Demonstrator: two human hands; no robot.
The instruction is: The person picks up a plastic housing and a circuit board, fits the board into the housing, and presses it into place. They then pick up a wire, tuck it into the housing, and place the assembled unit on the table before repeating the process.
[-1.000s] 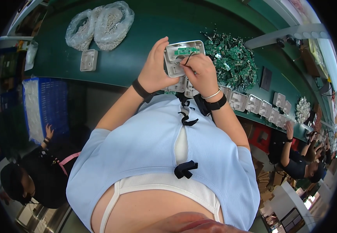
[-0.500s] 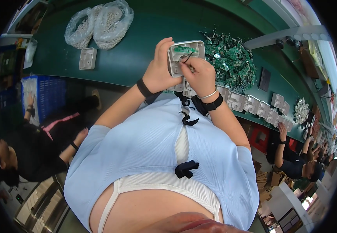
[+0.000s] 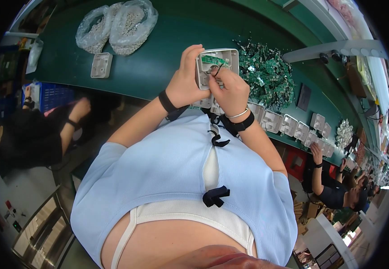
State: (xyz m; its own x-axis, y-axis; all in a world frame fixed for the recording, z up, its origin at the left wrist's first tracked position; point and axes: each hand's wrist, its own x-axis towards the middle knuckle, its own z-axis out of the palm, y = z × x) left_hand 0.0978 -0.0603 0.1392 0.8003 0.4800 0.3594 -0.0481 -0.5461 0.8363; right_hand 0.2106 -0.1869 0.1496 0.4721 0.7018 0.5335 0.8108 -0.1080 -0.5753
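Observation:
My left hand (image 3: 187, 77) grips the left side of a white plastic housing (image 3: 235, 60), its thumb along the lower edge. A green circuit board (image 3: 214, 60) lies tilted inside the housing's upper part. My right hand (image 3: 230, 91) reaches into the housing with thumb and forefinger pinched together. A dark wire (image 3: 218, 69) loops up from between those fingertips. Whether the pinch also holds a smaller part is hidden by the fingers. Behind the housing, to the right, spreads a heap of green circuit boards (image 3: 268, 76).
Two clear bags of small pale parts (image 3: 131, 29) stand at the back left, near a single white housing (image 3: 101, 65). More white housings (image 3: 288, 124) line the table's near right edge. A dark flat block (image 3: 304, 96) lies by the heap. Co-workers sit on both sides.
My hands and the housing keep nearly the same place, with the right fingers still at the wire. The co-worker on the left has moved, an arm now raised nearer the table.

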